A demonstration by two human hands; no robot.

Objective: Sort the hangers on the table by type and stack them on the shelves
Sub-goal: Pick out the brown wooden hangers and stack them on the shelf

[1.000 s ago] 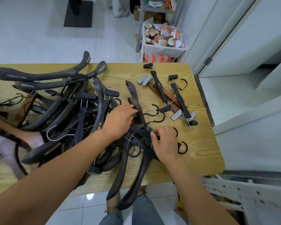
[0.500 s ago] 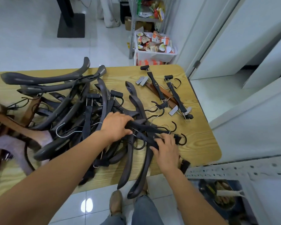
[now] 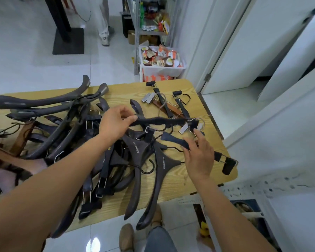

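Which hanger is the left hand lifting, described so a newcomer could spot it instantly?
Start at the wooden table and find the dark hanger pile on its left. Just right of it, the left hand pinches one end of a slim black clip hanger. Unlike its neighbours, it is raised clear of the tabletop, stretching horizontally toward the small clip-hanger group.

Motion-blurred clip hanger [image 3: 164,121]; pile [image 3: 44,131] cut off left.

We see dark hangers [image 3: 76,135] heaped at table [image 3: 204,180] left/centre; clip hangers [image 3: 169,108] grouped far right; one black clip bar [image 3: 162,121] lifted, blurred.
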